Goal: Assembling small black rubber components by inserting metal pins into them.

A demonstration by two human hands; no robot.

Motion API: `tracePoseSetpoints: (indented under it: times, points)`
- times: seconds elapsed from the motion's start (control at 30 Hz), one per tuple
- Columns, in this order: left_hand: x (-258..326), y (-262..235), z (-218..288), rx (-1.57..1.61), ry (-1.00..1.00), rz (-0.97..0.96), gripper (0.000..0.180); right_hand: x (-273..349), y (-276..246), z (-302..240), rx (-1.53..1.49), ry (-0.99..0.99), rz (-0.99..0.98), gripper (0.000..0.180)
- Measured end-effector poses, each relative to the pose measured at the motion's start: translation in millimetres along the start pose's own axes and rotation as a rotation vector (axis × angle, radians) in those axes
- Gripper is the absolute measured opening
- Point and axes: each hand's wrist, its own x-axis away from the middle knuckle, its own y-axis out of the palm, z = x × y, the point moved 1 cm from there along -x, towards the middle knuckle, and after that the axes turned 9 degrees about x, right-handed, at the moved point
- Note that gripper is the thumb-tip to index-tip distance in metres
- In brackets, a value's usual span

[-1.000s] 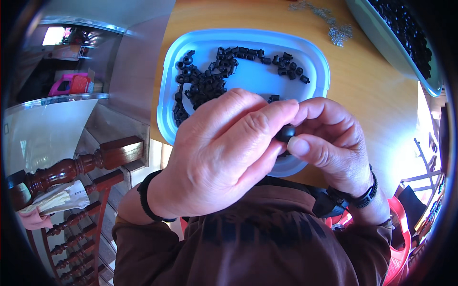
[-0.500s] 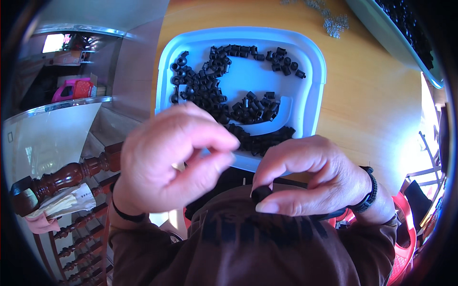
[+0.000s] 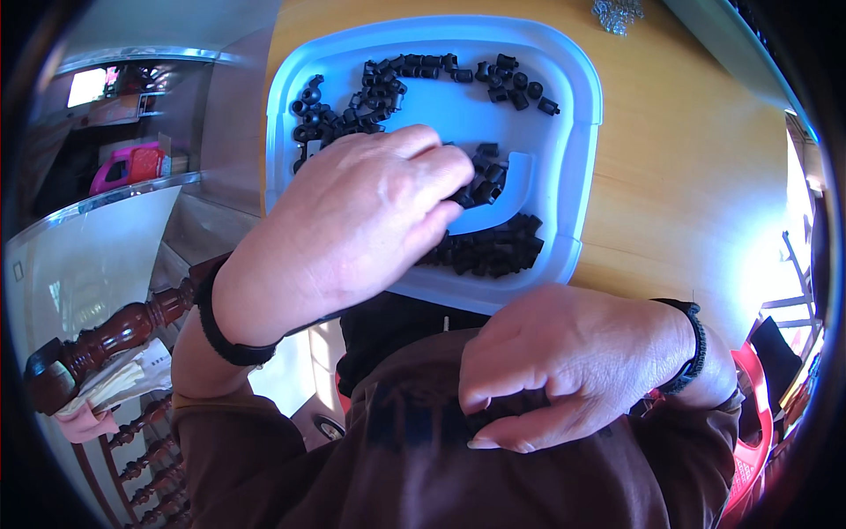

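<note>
My left hand (image 3: 370,212) reaches over the blue-white plastic tray (image 3: 577,159). Its thumb and fingers come together just beside a loose pile of small black plastic parts (image 3: 486,181); whatever lies between the fingertips is hidden. Close to my body, in front of the brown shirt, my right hand (image 3: 564,366) is curled with thumb and forefinger in a pinch. A small dark piece seems held there, though it barely stands out from the shirt. More black fittings (image 3: 493,247) lie along the near side of the tray, below a curved pale divider (image 3: 518,189).
Another row of black parts (image 3: 423,66) lines the tray's far side. Clear small pieces (image 3: 619,16) lie on the wooden table (image 3: 665,167). A large container (image 3: 749,70) stands at the far right. Dark turned-wood furniture (image 3: 123,326) is at my left, a red chair (image 3: 751,432) at right.
My left hand has moved forward and right, to the parts in the tray. My right hand has dropped nearer my body, its back turned upward. The view has shifted slightly.
</note>
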Motion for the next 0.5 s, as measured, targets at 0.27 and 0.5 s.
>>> tracePoseSetpoints:
  times: [0.27,0.5]
  points:
    - [-2,-3,2,0.004,-0.019,0.137,0.021,2,2,3,0.041,0.015,0.023,0.017]
    - [-3,10,-6,-0.124,0.015,0.112,0.019,1,3,6,-0.03,0.012,0.038,0.017]
